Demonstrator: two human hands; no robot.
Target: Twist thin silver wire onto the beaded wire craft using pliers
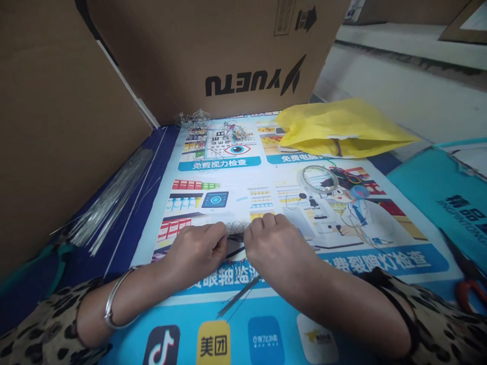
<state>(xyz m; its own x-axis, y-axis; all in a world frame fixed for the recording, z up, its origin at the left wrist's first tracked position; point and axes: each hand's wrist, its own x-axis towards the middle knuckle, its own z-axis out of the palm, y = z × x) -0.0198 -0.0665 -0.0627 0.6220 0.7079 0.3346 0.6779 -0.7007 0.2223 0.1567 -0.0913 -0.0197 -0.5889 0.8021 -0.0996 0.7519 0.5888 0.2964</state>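
While left hand [201, 246] and right hand [279, 246] both have fingers curled closed, apparently pinching the dark wires [236, 236] between them, just toward 6 o'clock of view centre, hold tension even and the grey strands [239, 297] at 6 o'clock clear of tangles.

Hands [203, 246] over a poster [224, 197], cardboard box [228, 45] behind it, wire bundle [114, 203] to its left, bag [335, 126] at right rear, scissors [464, 286] farther right.
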